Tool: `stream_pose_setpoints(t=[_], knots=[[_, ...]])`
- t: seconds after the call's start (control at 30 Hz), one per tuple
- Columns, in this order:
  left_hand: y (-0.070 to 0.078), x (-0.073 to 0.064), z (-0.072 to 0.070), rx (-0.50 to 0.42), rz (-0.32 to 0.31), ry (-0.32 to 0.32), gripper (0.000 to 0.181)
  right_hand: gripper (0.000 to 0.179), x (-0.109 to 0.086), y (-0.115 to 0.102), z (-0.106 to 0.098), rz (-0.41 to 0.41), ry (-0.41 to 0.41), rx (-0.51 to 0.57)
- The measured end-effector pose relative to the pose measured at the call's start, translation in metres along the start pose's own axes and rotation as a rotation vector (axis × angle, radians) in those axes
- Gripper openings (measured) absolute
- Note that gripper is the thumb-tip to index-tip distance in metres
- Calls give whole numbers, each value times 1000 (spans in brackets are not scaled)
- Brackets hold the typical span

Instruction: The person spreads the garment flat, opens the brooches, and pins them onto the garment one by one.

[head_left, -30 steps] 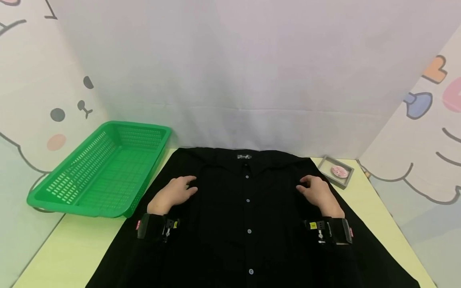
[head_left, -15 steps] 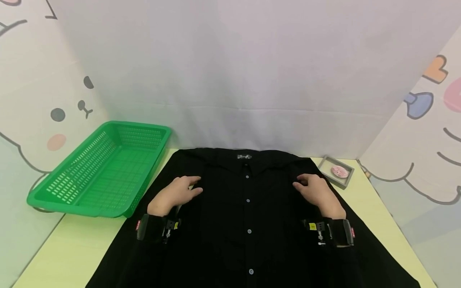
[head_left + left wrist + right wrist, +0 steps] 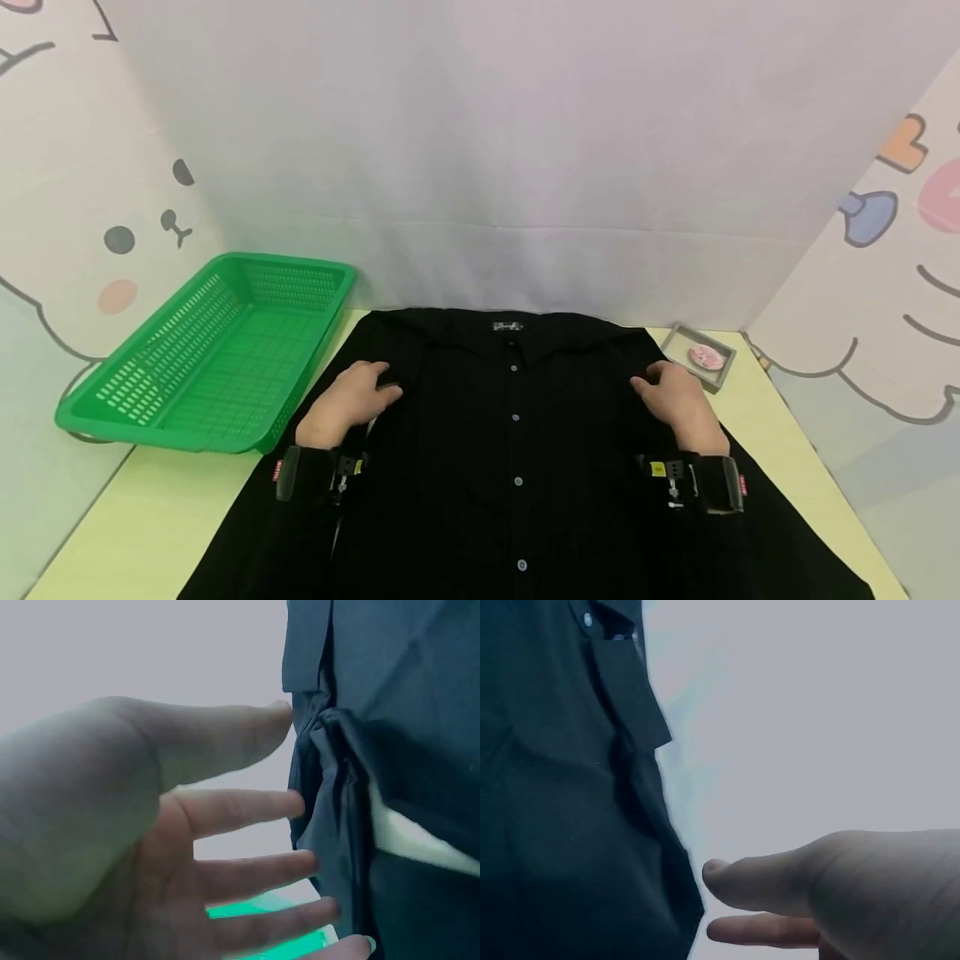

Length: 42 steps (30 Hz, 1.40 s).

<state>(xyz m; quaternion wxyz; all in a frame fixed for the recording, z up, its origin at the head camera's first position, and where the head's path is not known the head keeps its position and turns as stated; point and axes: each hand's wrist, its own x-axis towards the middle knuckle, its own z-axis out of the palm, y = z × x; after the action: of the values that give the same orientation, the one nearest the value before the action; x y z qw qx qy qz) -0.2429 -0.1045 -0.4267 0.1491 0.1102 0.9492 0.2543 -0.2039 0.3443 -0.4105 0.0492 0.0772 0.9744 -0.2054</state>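
A black button-up shirt (image 3: 465,433) lies spread out, its collar at the far side and a row of pale buttons down its middle. Over its left chest is my left hand (image 3: 345,404), fingers spread and fairly straight in the left wrist view, with the cloth (image 3: 420,690) just past the fingertips. My right hand (image 3: 678,408) is above the shirt's right shoulder area, thumb and fingers apart. The right wrist view has the same shirt (image 3: 555,787) beside its thumb. Neither hand grips anything. Whether the fingertips touch the cloth, I cannot tell.
A green plastic basket (image 3: 300,333) stands at the left on the pale yellow table (image 3: 135,517). At the back right, a small grey tray (image 3: 716,385) holds a pink oval object (image 3: 706,357). A white curtain (image 3: 495,167) closes off the back.
Both hands first drew slightly inward, then moved apart: the left hand outward to the left, the right hand outward to the right. The shirt, basket and tray stay in place.
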Motion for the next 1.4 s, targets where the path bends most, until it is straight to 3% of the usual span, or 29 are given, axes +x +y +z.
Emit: stream_pose_setpoints(t=[0.13,0.27,0.43,0.67,0.83,1.0,1.13,1.4], knots=[[3,6,9,-11,54,-40,48,50,3,3,9,3,-72,55],[8,8,15,-45,88,-91,32,46,6,-2,17,-57,-98,74],[15,8,18,-61,112,-93,35,46,7,-14,22,-144,-93,87],[21,5,18,-24,57,-62,52,44,7,-27,34,-172,-170,78],[19,7,19,63,20,-3,49,42,7,-29,36,-161,-192,71],[17,12,24,27,79,-85,35,42,6,-29,33,-187,-192,70],[18,15,28,1,99,-150,38,41,6,-29,33,-222,-191,70],[17,13,26,-7,112,-203,40,40,7,-31,35,-217,-215,83]])
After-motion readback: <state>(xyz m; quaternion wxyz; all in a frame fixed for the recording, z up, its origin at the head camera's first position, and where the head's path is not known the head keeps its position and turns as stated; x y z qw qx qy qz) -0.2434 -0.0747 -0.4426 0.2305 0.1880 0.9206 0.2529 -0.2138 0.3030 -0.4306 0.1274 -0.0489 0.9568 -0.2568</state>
